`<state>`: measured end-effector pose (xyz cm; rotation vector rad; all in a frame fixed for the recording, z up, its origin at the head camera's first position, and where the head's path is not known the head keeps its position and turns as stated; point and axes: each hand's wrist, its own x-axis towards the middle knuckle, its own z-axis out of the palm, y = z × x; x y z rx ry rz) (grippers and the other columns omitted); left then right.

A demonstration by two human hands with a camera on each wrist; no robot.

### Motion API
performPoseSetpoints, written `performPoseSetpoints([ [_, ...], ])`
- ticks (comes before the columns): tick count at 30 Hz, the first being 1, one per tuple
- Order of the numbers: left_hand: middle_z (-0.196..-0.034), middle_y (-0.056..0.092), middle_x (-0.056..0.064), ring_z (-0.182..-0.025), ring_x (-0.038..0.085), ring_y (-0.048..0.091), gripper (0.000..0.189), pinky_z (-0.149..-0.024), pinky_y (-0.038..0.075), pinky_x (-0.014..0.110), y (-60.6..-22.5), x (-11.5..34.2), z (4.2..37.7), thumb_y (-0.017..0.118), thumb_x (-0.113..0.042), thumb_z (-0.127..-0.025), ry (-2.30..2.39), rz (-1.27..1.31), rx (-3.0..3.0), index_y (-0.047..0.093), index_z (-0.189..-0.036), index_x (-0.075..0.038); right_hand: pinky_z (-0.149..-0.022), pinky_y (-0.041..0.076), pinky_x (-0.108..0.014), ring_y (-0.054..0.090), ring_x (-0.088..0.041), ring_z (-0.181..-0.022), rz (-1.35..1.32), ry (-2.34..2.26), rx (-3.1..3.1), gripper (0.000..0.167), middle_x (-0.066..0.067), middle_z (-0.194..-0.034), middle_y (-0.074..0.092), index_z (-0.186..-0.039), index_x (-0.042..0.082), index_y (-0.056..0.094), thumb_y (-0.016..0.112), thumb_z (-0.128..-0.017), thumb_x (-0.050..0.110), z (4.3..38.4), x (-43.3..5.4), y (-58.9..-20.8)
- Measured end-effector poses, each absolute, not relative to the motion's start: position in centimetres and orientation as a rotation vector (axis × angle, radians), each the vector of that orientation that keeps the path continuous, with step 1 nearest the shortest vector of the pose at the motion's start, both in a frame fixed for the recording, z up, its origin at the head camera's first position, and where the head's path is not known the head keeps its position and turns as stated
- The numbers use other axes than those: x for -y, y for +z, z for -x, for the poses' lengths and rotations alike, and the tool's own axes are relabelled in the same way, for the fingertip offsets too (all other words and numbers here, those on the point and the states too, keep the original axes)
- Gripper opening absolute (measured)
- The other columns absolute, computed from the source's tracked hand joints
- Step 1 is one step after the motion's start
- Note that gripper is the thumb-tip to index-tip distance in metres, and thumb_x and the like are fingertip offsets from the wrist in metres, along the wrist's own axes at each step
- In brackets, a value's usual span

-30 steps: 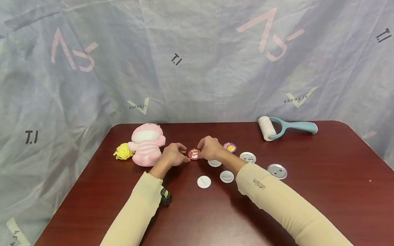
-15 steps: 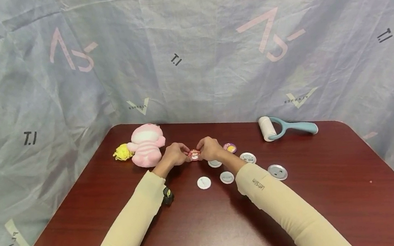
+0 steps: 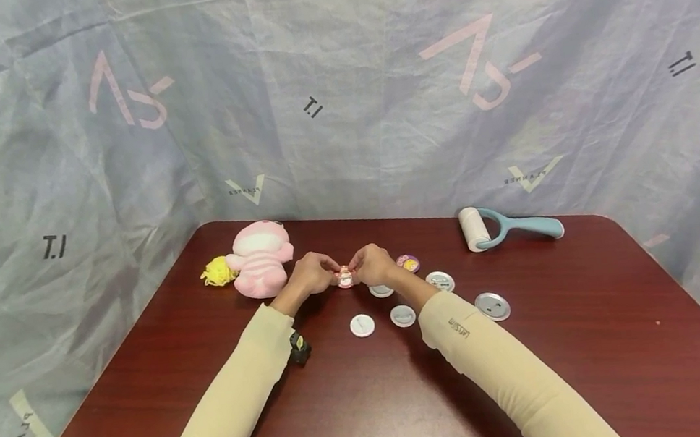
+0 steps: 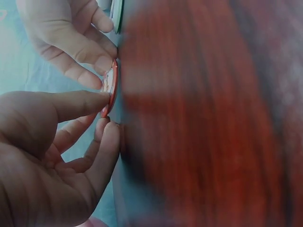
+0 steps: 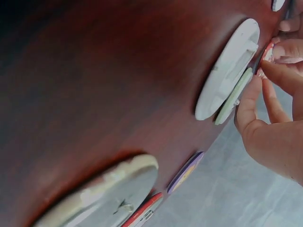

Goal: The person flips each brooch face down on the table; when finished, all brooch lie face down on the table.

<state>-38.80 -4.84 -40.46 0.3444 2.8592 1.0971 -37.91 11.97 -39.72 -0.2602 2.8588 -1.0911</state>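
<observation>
A small red round pin badge [image 3: 345,277] with a white printed face lies between my two hands near the middle of the table. My left hand [image 3: 312,273] pinches its left edge, and in the left wrist view the thumb [image 4: 87,101] lies on the face with the fingers at the rim. From the other side my right hand [image 3: 374,265] pinches the opposite edge, thumb and fingertips meeting at the badge in the right wrist view. Just below the right hand sits a partly covered badge [image 3: 381,291], turned back side up. Behind the right wrist lies a purple badge [image 3: 408,263], face up.
Face-down badges lie nearer: a white one [image 3: 362,325], a grey-backed one [image 3: 403,315], and two silver ones [image 3: 440,281] to the right. A pink plush toy [image 3: 259,259] with a yellow fluffy piece [image 3: 219,271] sits left; a lint roller [image 3: 511,225] lies back right.
My left fingers have closed in from beside the red badge onto its edge. Both hands now cover more of its sides, and the other badges stay where they were.
</observation>
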Motion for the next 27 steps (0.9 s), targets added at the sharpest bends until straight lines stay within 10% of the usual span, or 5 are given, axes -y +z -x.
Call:
performPoseSetpoints([
  [6,-0.088,0.073,0.006,-0.068,0.016,0.066,0.014,-0.058,0.055,0.025,-40.82,4.83,38.81,0.074,0.0,-0.081,1.342,-0.31,-2.698,0.075,-0.095,-0.004,-0.054,0.051,-0.022,0.058,-0.01,-0.056,0.254,-1.188,-2.832,0.012,-0.003,-0.072,0.066,-0.091,0.001,0.073,0.076,-0.079,0.0,37.65,-12.17,-39.9],
  [27,-0.09,0.07,0.012,-0.072,0.018,0.07,0.017,-0.055,0.057,0.031,-40.6,4.94,38.83,0.067,0.001,-0.086,1.56,-0.274,-2.576,0.066,-0.103,-0.001,-0.057,0.057,-0.028,0.071,-0.025,-0.068,0.244,-1.447,-2.771,0.017,-0.009,-0.078,0.069,-0.099,-0.005,0.071,0.072,-0.082,-0.005,37.89,-12.57,-40.1],
])
